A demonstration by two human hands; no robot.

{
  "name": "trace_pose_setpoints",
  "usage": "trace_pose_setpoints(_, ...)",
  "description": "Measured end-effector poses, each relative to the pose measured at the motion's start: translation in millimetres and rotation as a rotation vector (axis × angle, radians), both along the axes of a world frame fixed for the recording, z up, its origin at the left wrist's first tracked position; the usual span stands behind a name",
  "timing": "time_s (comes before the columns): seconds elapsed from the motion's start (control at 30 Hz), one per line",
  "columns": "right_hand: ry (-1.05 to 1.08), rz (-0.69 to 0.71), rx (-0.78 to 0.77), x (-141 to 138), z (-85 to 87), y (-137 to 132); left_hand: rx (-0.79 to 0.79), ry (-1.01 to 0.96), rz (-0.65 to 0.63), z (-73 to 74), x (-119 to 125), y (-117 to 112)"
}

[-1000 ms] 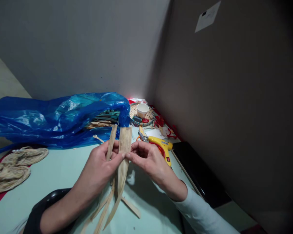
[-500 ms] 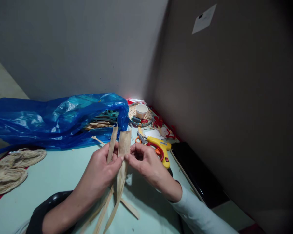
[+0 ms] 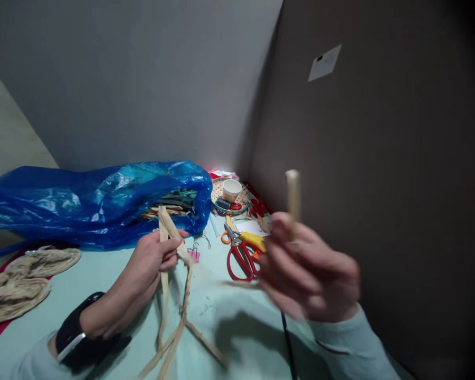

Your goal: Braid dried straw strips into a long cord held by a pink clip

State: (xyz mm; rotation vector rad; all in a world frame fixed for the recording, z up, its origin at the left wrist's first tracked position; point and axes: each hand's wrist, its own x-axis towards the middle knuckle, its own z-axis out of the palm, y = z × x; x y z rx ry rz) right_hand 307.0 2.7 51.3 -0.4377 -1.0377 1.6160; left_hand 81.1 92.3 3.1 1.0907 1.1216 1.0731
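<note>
My left hand (image 3: pixel 148 261) is closed on pale dried leaf strips (image 3: pixel 163 219), pinched between thumb and fingers. Their upper ends rise above the fist, and long tails hang down toward the table. Off to the right and raised, my right hand (image 3: pixel 311 274) is blurred by motion. Its fingers are closed around another narrow dried leaf strip (image 3: pixel 293 198), whose end points upward. More strips (image 3: pixel 206 343) cross below the left hand. Between the hands lie red-handled scissors (image 3: pixel 237 264), partly over a yellow glue gun (image 3: pixel 251 240) that the right hand partly hides.
A blue plastic bag (image 3: pixel 103 206) with strips inside lies along the back. Behind the scissors, a round woven basket (image 3: pixel 217 192) holds a white cup (image 3: pixel 231 190). Woven pieces (image 3: pixel 18 293) lie at left. Pink-marked binder clips (image 3: pixel 193 256) sit mid-table. A dark wall (image 3: pixel 380 158) bounds the right.
My hands have parted. The right hand has moved right and up with a narrow strip, while the left has shifted slightly left, still gripping strips. The scissors and clips are more exposed.
</note>
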Motion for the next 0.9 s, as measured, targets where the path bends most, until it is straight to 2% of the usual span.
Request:
trace_pose_setpoints(0.07,0.119,-0.139,-0.043,20.3,9.5,-10.8,0.015,-0.024,0.008,0.1,-5.9,6.4)
trace_pose_setpoints(0.17,0.416,-0.313,0.136,41.8,20.6,-19.4,0.048,-0.036,0.023,4.0,-13.0,11.7)
trace_pose_setpoints(0.23,0.434,-0.368,0.151,42.8,24.1,-17.2,0.068,-0.031,0.024,8.6,-13.9,10.5)
trace_pose_setpoints(0.27,0.335,-0.376,0.099,38.1,23.7,-13.7,0.073,-0.025,0.019,11.0,-12.7,8.1)
trace_pose_setpoints(0.33,0.001,-0.364,-0.037,19.1,16.7,-2.9,0.077,-0.009,-0.007,14.8,-6.6,-0.4)
trace_pose_setpoints(0.4,-0.301,-0.265,-0.107,-7.9,1.7,10.0,0.085,0.038,-0.055,15.8,2.4,-12.4)
trace_pose_setpoints(0.47,-0.57,-0.224,-0.044,-34.2,-16.7,20.6,0.112,0.094,-0.137,13.7,11.3,-24.8)
trace_pose_setpoints(0.57,-0.756,-0.355,0.099,-52.6,-32.9,24.8,0.133,0.128,-0.293,10.4,18.3,-37.4)
trace_pose_setpoints(0.67,-0.846,-0.49,0.069,-32.4,-22.5,18.2,0.099,0.17,-0.367,16.1,14.0,-38.7)
trace_pose_setpoints(0.73,-1.008,-0.611,0.226,-1.9,-7.7,16.2,0.1,0.196,-0.352,25.1,5.7,-34.5)
trace_pose_setpoints(0.8,-1.305,-0.718,0.327,29.8,3.6,19.0,0.103,0.179,-0.328,33.9,-4.6,-28.7)
trace_pose_setpoints(0.83,-1.512,-0.778,0.317,41.9,6.2,21.3,0.105,0.176,-0.324,37.1,-9.7,-26.0)
trace_pose_setpoints(0.9,-1.831,-0.985,0.334,52.0,5.3,24.0,0.111,0.222,-0.344,39.7,-18.5,-22.7)
